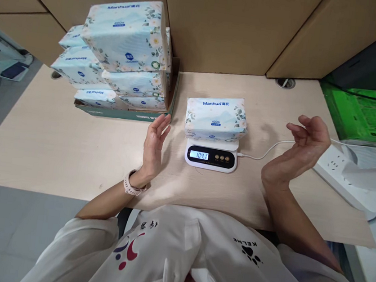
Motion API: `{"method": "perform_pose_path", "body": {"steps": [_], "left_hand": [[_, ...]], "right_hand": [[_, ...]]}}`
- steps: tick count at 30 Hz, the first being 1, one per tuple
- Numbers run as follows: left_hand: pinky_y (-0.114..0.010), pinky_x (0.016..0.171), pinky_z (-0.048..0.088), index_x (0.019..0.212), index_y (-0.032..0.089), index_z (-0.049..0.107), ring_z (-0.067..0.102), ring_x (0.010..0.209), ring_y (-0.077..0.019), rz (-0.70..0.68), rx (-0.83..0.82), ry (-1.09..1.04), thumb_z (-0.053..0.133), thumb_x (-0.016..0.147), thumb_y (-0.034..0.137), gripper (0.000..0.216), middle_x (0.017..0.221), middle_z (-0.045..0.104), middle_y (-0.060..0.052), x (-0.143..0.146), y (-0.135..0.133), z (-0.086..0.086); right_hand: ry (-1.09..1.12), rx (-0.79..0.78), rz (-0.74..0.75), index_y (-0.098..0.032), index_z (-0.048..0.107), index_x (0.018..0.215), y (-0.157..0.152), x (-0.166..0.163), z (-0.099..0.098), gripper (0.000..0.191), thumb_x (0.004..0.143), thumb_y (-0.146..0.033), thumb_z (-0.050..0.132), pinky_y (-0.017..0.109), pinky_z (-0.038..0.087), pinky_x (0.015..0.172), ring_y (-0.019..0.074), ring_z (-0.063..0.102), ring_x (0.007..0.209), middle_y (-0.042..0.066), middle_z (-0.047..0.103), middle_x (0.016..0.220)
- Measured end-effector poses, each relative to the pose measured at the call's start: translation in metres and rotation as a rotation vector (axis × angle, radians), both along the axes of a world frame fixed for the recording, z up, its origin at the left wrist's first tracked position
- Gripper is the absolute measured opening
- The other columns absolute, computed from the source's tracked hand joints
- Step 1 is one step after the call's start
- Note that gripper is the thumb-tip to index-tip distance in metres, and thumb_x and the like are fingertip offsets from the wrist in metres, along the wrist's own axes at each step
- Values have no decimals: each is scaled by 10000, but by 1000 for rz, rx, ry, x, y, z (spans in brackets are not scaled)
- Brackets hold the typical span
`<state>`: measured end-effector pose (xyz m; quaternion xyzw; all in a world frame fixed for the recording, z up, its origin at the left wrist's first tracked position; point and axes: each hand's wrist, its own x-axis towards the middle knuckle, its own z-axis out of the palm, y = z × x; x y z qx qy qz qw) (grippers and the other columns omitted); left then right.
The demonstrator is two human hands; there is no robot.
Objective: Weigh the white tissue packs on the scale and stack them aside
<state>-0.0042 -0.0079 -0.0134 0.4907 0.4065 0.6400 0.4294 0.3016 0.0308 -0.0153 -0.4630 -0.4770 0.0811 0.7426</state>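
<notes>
Beige table, tissue pack, scale; cardboard boxes behind.

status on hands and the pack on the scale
Left hand open, empty, left of scale. Right hand open, empty, to its right. Tissue pack sits on scale, untouched. Cable runs from scale toward right hand.

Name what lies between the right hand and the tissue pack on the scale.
Head view: only a white cable on bare table lies between right hand and tissue pack.

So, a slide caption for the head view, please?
Tissue pack on a scale; left hand and right hand open beside it.
</notes>
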Motion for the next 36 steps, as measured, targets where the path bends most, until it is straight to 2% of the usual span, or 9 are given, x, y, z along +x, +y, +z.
{"method": "perform_pose_path", "body": {"steps": [16,27,36], "left_hand": [[-444,1293,429,1421,354,662,531,1532,-243,-33,-15,3,496,1043,677,525,1589,598,-44,-2,0,-3],[-440,1284,443,1399,345,675,546,1516,-233,-33,-24,-8,517,1047,648,491,1574,614,-43,-2,0,-2],[-459,1290,438,1396,324,658,542,1520,-245,-24,-46,16,506,1037,682,530,1583,602,-65,-1,0,-1]], "right_hand": [[-65,-47,39,-185,626,1358,-7,-5,1,525,1030,-499,361,525,522,1132,221,716,1155,123,702,1335],[-110,-133,73,-197,632,1370,-9,-6,-4,549,1062,-553,348,523,511,1148,218,705,1180,108,726,1305],[-174,-169,146,-238,657,1392,-15,-6,-3,516,1084,-510,345,523,497,1166,220,685,1228,83,728,1300]]}}
